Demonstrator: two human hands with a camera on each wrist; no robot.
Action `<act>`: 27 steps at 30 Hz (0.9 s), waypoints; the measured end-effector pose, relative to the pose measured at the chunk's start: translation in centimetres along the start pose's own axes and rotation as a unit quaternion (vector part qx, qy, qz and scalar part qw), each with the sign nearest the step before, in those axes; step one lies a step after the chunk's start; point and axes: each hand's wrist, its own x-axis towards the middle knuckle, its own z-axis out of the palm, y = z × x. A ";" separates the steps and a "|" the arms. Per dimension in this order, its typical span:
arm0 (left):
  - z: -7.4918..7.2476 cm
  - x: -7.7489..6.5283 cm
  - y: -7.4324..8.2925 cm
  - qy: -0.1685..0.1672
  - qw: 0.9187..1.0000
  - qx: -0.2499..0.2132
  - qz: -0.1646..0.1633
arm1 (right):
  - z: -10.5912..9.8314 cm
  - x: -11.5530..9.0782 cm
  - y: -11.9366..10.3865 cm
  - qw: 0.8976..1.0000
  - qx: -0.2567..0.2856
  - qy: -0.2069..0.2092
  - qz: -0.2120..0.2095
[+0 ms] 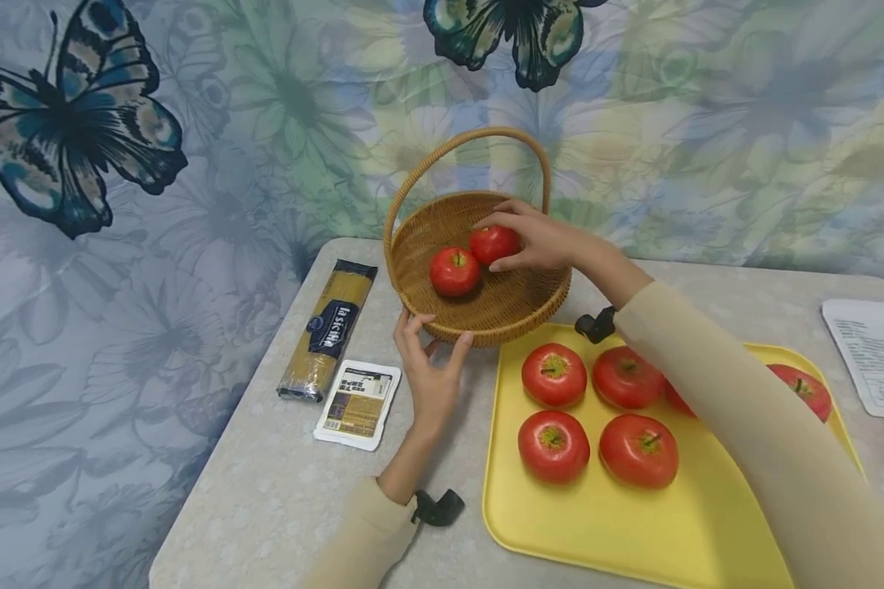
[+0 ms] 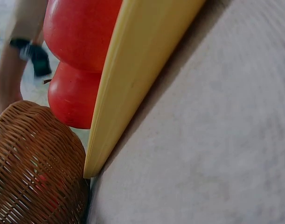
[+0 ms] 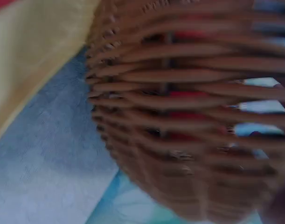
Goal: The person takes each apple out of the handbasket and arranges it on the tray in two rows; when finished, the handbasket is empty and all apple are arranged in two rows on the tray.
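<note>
Seems to be at the step of placing fruit: with right grip [image 1: 534, 239], grasping a round, glossy red apple [image 1: 493, 249] inside a brown woven wicker basket [image 1: 519, 298] with arched handle, just beside a second red apple [image 1: 453, 274]. With left grip [image 1: 432, 380], clasping the near rim and holding the basket tilted. Next, probably necessary to settle the apple softly, then loosen the right fingers without pushing its neighbour. Looks smooth and shiny, partly covered by fingers. Can see also more red apples [image 1: 553, 447] on a yellow rectangular tray [image 1: 582, 523].
</note>
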 end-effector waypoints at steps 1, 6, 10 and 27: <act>0.0 0.0 0.0 -0.002 1.000 0.000 0.000 | 0.1 0.6 0.3 1.000 -0.002 -0.007 0.012; 0.1 -0.1 0.1 -0.001 1.000 0.008 -0.005 | 0.5 2.7 1.8 0.998 -0.022 -0.033 0.044; -0.1 0.0 -0.1 0.002 1.000 0.013 -0.010 | 0.8 3.8 2.6 0.997 -0.029 -0.045 0.055; -0.3 0.2 0.2 0.000 1.000 0.006 -0.011 | 2.4 4.2 3.2 0.997 -0.045 0.006 0.064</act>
